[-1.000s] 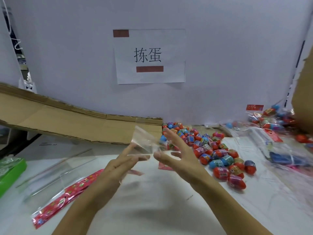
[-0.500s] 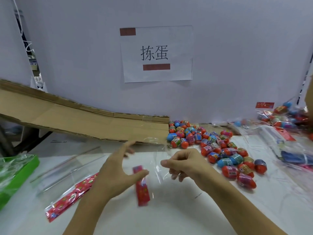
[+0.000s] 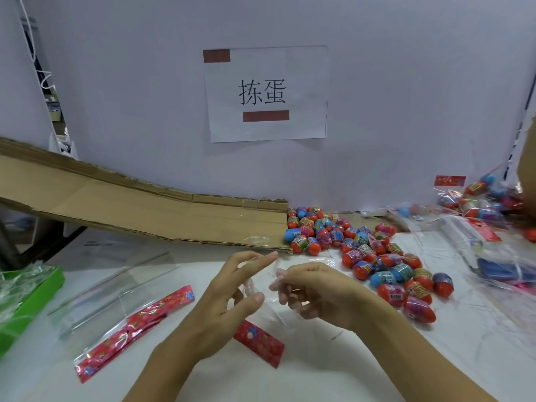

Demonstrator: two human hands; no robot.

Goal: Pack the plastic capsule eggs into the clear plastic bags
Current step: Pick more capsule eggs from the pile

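Left hand: the left hand [image 3: 232,297] pinches one wall of the clear bag [image 3: 269,307] between thumb and fingers, the forefinger stretched forward.
Right hand: the right hand [image 3: 316,294] has its fingers curled at the bag's other wall; whether they sit inside the mouth or only pinch the film cannot be told.
Bag in hand: held just above the table [image 3: 319,369], red printed header [image 3: 259,342] hanging low, no egg visible inside.
Eggs: the loose capsule eggs [image 3: 362,250] lie heaped on the table, just right of the hands, running back to the wall.
Risk, judged: the thin film may cling shut or slip from the pinch, since both grips are light and the mouth looks barely parted.
Risk, judged: a reach for an egg could nudge the pile and roll the round eggs off.
Spare bags: empty bags [image 3: 124,309] lie flat at left.
Filled bags: packed bags [image 3: 481,198] at far right hold eggs.
Green tray [image 3: 43,297]: holds crumpled clear film.
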